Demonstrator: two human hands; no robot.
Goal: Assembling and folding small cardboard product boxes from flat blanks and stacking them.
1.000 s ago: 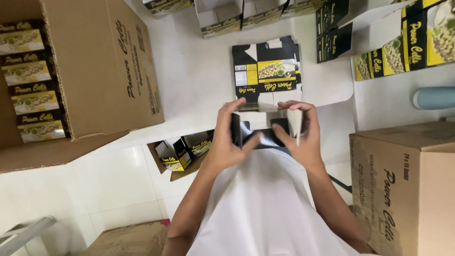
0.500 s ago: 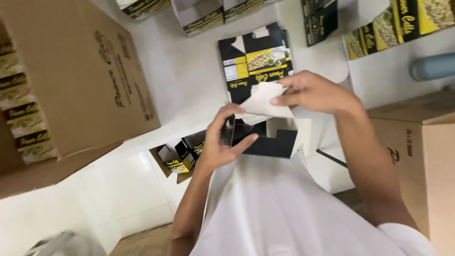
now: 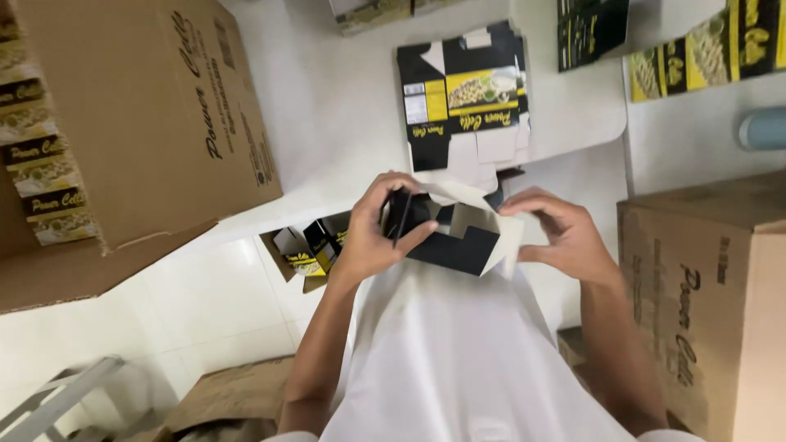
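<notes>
Both hands hold one small black carton (image 3: pixel 450 237), half folded, white inside showing, held just above the person's white shirt (image 3: pixel 458 352) at the near edge of the white table (image 3: pixel 344 106).

Left hand (image 3: pixel 372 237) is clamped on the carton's left end: thumb across the front face, fingers curled over the top, so that end sits inside the grip, pinched between thumb and fingers. Right hand (image 3: pixel 565 233) is at the carton's right end, fingers spread and bent, fingertips on the white flap (image 3: pixel 512 241) (contact looks light, can't tell how firm the pinch is). Carton spans the gap between the two hands, long side running left to right, open top facing up, tilted a little down to the right.

On the table just beyond the carton lies a stack of flat blanks (image 3: pixel 463 98), black and yellow print, white flaps, apart from both hands. More printed boxes (image 3: pixel 704 53) sit far right, with a pale blue cylinder (image 3: pixel 761 129) at the edge. Big brown shipper (image 3: pixel 139 123) at left, packed with cartons on its open side. Second brown shipper (image 3: pixel 712 303) at right, beside the right forearm. Below the table edge, a small open box (image 3: pixel 307 250) holds a few folded cartons, near the left wrist.
</notes>
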